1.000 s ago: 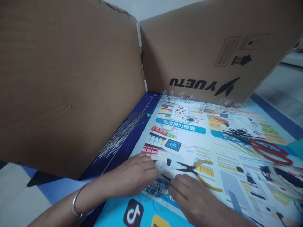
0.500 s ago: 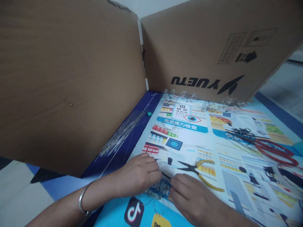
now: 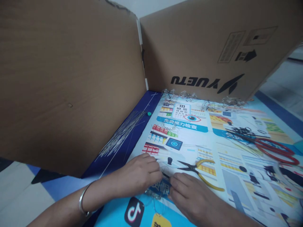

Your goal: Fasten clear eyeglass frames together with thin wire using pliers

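Observation:
My left hand [image 3: 144, 171], wearing a bangle at the wrist, is closed in a pinch over the printed sheet [image 3: 184, 148]. Close by on its right, my right hand [image 3: 187, 195] also has its fingers pressed together. A short dark strip [image 3: 165, 175] shows between the two sets of fingertips; whether it is held or printed on the sheet I cannot tell. Fine clear loops, wire-like, lie in a small cluster [image 3: 153, 194] just below the hands. Yellow-handled pliers [image 3: 197, 168] rest with jaws apart beyond my right hand.
Cardboard panels stand at the left [image 3: 71, 78] and back [image 3: 201, 50]. A bundle of thin metal wires [image 3: 120, 135] lies along the left panel. Red-handled scissors [image 3: 272, 146] and black loops [image 3: 243, 130] lie at the right. Clear pieces [image 3: 182, 94] line the back panel.
My right hand has shifted very slightly to the left. Both hands keep their pinch, and the tools lie where they were.

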`<action>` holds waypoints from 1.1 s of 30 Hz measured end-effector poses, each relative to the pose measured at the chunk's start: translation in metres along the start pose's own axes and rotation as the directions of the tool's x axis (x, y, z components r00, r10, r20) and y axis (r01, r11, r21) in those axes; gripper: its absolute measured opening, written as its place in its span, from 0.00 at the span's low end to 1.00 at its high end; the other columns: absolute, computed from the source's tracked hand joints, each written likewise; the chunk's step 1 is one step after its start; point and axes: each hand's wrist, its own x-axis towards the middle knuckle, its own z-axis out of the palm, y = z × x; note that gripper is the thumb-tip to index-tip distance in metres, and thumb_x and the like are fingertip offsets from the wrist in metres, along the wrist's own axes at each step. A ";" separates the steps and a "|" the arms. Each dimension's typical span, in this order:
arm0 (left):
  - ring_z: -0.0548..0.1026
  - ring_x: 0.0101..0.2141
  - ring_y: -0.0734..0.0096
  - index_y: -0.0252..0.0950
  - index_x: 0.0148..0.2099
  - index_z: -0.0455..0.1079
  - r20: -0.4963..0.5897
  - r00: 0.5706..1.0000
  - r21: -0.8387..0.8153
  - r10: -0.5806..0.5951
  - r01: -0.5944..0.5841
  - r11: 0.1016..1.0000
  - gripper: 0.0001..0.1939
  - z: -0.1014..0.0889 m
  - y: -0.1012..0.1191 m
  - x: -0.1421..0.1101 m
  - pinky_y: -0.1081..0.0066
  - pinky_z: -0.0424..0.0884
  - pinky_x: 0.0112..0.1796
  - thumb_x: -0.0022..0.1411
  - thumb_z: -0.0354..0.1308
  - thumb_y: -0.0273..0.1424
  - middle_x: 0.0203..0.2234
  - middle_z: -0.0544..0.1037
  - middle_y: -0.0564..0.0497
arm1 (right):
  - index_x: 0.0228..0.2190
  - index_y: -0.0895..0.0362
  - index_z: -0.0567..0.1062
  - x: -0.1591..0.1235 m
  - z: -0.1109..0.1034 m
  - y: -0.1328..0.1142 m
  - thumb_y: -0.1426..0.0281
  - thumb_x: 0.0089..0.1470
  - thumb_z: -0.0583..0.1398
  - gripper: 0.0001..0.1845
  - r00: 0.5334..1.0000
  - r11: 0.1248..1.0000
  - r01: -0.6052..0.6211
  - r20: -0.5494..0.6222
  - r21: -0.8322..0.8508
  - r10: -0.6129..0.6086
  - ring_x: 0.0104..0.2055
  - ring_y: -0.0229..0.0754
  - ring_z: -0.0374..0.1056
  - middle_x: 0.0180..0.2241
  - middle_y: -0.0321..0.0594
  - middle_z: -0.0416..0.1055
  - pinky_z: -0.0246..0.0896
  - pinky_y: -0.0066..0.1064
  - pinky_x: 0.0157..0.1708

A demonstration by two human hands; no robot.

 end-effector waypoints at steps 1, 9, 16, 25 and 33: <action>0.64 0.30 0.71 0.34 0.31 0.64 0.008 1.000 0.005 -0.008 0.008 1.000 0.07 0.000 0.000 0.000 0.69 0.62 0.31 0.61 0.49 0.21 0.27 0.70 0.51 | 0.28 0.57 0.65 0.000 0.000 0.000 0.76 0.59 0.50 0.10 1.000 1.000 0.007 0.002 0.000 -0.007 0.31 0.39 0.57 0.29 0.37 0.62 0.50 0.32 0.28; 0.66 0.33 0.70 0.35 0.31 0.64 0.049 0.998 -0.121 -0.029 0.035 0.992 0.07 -0.001 -0.006 0.001 0.69 0.65 0.35 0.62 0.48 0.24 0.30 0.71 0.50 | 0.27 0.58 0.65 0.001 0.000 0.000 0.75 0.58 0.52 0.08 1.000 1.000 0.014 0.012 -0.028 -0.014 0.33 0.40 0.57 0.32 0.40 0.64 0.52 0.33 0.29; 0.68 0.36 0.69 0.34 0.35 0.65 0.014 1.000 -0.188 -0.027 0.029 0.982 0.06 0.001 -0.006 0.002 0.69 0.66 0.39 0.61 0.48 0.23 0.31 0.73 0.49 | 0.28 0.58 0.65 -0.001 0.001 -0.001 0.76 0.58 0.52 0.07 0.998 0.999 0.045 0.049 -0.002 -0.045 0.32 0.40 0.57 0.32 0.40 0.63 0.53 0.33 0.28; 0.68 0.37 0.69 0.34 0.33 0.65 0.027 1.000 -0.095 -0.013 0.015 0.995 0.06 0.002 -0.003 0.000 0.67 0.64 0.40 0.61 0.48 0.22 0.32 0.74 0.50 | 0.26 0.58 0.65 -0.001 0.003 0.000 0.77 0.58 0.52 0.09 0.999 0.999 0.049 0.001 -0.001 -0.049 0.32 0.40 0.57 0.30 0.39 0.63 0.53 0.32 0.27; 0.69 0.36 0.71 0.34 0.33 0.66 0.001 1.000 -0.047 -0.021 0.021 0.999 0.06 0.004 -0.001 0.001 0.69 0.66 0.37 0.62 0.50 0.23 0.30 0.74 0.51 | 0.25 0.57 0.65 0.002 0.004 0.001 0.75 0.59 0.51 0.10 0.998 0.998 0.063 0.004 0.002 -0.063 0.31 0.39 0.57 0.29 0.37 0.62 0.51 0.32 0.26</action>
